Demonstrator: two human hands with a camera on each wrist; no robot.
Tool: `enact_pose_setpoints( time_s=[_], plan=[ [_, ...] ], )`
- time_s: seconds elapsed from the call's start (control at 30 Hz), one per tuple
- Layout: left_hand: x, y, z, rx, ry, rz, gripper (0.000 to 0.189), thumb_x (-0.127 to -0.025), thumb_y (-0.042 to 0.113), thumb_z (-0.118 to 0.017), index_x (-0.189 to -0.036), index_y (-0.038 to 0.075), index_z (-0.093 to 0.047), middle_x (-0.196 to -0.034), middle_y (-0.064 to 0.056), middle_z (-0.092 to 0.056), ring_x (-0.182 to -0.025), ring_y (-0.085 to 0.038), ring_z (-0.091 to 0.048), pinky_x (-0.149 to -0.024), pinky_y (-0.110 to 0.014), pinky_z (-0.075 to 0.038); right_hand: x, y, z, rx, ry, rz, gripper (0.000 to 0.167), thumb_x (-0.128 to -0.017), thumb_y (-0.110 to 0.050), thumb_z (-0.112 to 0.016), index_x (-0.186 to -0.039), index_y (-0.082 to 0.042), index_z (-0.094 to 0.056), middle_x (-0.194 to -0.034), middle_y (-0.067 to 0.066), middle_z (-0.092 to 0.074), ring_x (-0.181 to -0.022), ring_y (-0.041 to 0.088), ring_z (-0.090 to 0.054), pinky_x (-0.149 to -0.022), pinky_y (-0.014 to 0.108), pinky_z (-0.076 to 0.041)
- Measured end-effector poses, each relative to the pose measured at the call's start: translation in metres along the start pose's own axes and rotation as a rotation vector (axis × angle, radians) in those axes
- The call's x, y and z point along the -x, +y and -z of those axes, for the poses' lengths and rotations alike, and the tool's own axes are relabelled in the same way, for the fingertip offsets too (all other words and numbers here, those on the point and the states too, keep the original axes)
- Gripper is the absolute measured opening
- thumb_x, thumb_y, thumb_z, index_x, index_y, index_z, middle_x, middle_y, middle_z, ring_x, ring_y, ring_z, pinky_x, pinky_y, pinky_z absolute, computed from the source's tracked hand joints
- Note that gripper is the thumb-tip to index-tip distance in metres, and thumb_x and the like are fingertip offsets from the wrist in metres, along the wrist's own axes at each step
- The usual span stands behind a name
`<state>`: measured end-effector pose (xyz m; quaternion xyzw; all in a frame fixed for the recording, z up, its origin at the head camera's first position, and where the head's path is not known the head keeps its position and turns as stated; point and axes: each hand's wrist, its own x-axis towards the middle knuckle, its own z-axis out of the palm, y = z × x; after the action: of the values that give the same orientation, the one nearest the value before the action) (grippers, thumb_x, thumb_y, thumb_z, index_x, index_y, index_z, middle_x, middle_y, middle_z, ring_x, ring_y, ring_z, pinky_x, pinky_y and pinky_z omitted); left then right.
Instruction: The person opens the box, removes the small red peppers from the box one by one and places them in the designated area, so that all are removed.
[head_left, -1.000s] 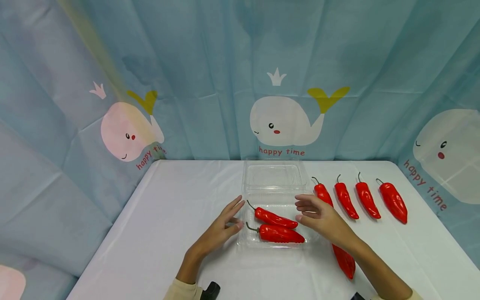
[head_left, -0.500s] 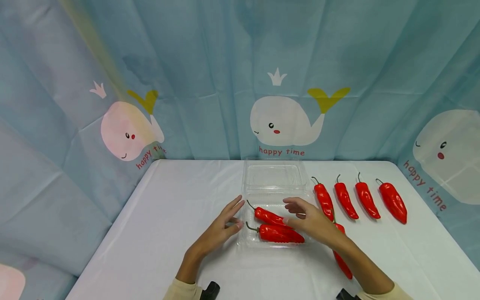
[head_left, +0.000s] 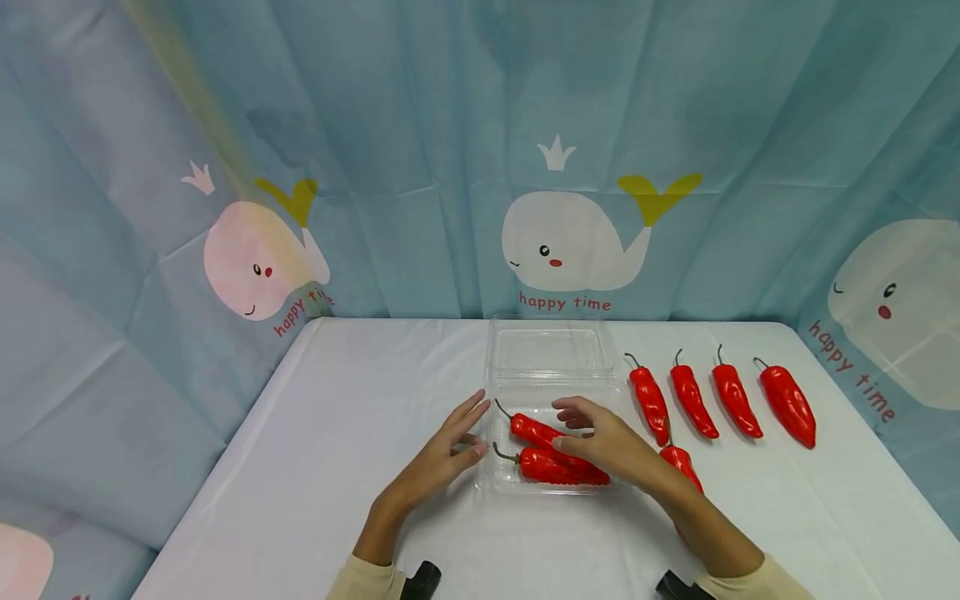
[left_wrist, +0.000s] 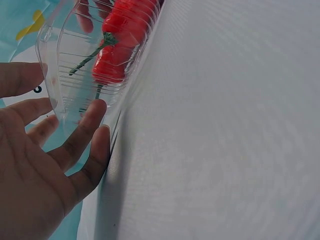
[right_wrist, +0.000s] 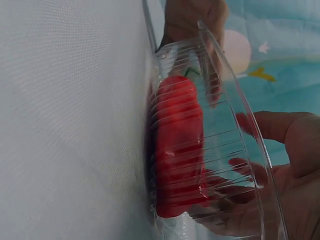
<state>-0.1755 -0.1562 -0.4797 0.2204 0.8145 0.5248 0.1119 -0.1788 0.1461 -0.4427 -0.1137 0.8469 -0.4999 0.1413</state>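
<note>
A clear plastic clamshell box (head_left: 495, 477) lies on the white-covered table with its lid (head_left: 550, 348) folded back. Two red chili peppers, a farther one (head_left: 529, 427) and a nearer one (head_left: 551, 467), lie crosswise in the base, green stems pointing left. At the left wall my left hand (head_left: 438, 458) has spread, loosely bent fingers; in the left wrist view its fingertips are right at the plastic. My right hand (head_left: 603, 437) is over the base's right part, reaching across the rim, thumb overlapping the farther pepper. In the right wrist view its fingers (right_wrist: 265, 125) show through the clear wall.
Right of the box, several more red chili peppers (head_left: 691, 402) lie in a row, stems away from me. A nearer pepper (head_left: 681, 465) is partly hidden by my right forearm. A blue whale-print curtain (head_left: 420, 250) hangs behind the table.
My right hand has moved left, from the right side of the box to over the peppers inside. The left hand stays in place at the left wall.
</note>
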Motion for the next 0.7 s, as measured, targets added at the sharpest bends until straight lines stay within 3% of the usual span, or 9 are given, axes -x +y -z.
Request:
enact_pose_setpoints(
  time_s=[0.47, 0.7],
  plan=[
    [0.0, 0.001, -0.001, -0.003, 0.008, 0.001, 0.068, -0.107, 0.022, -0.057, -0.169, 0.012, -0.03, -0.179, -0.004, -0.013, -0.128, -0.029, -0.062, -0.11, -0.057, -0.048, -0.008, -0.004, -0.01, 0.059, -0.012, -0.027, 0.062, -0.09, -0.026, -0.083, -0.147, -0.013, -0.061, -0.14, 0.013, -0.066, -0.126, 0.033, -0.063, -0.097, 0.05, -0.06],
    [0.0, -0.001, -0.001, -0.013, 0.003, -0.009, 0.067, -0.108, 0.021, -0.057, -0.169, 0.012, -0.03, -0.179, -0.004, -0.013, -0.127, -0.029, -0.063, -0.109, -0.053, -0.049, -0.013, -0.003, -0.012, 0.092, -0.025, -0.024, 0.059, -0.09, -0.025, -0.082, -0.144, -0.012, -0.063, -0.13, 0.008, -0.07, -0.117, 0.026, -0.066, -0.096, 0.048, -0.06]
  ],
)
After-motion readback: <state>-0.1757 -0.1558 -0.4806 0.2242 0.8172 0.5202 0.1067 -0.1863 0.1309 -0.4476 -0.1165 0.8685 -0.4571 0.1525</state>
